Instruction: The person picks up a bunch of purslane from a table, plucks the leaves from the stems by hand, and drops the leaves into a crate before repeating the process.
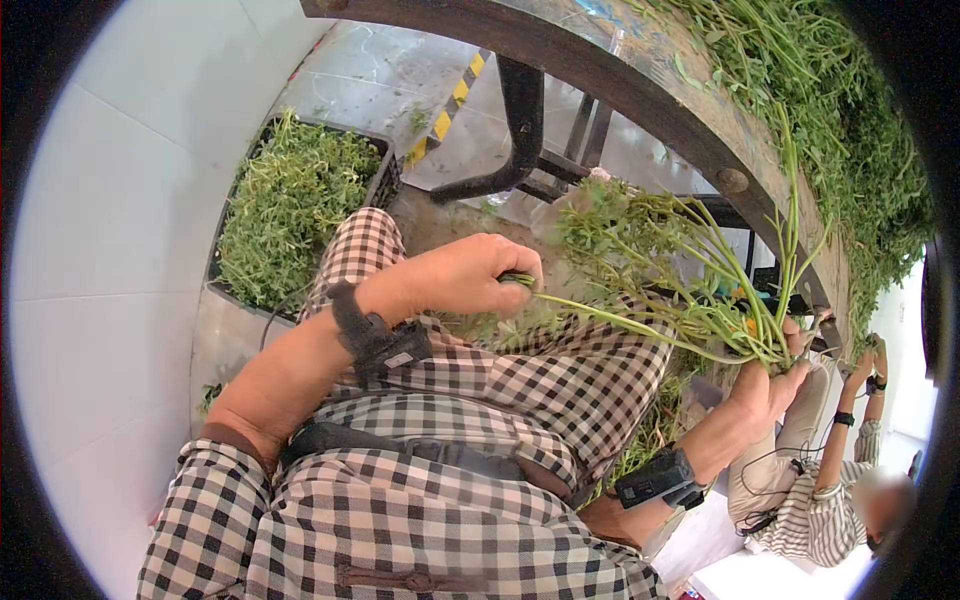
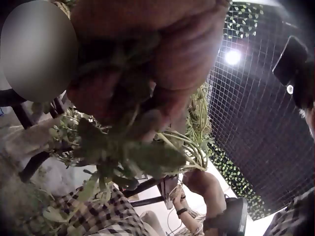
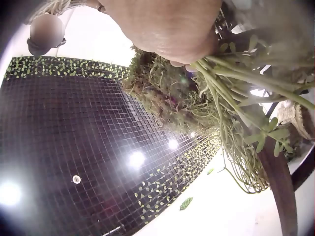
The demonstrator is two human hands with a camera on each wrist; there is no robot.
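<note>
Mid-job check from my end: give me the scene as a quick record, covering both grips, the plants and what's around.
Left grip: holds leafy end of a stem
Right grip: holds a bunch of green stems
Stem: stretches between both grips
Crate: on wearer's left, heaped with greens
Table: bears a pile of plants
Other person: at wearer's right, striped top

Leafy green stems point(image 1: 766, 322) fan from the right grip point(image 1: 752, 398), one stalk point(image 1: 610, 318) stretched leftward.
</note>
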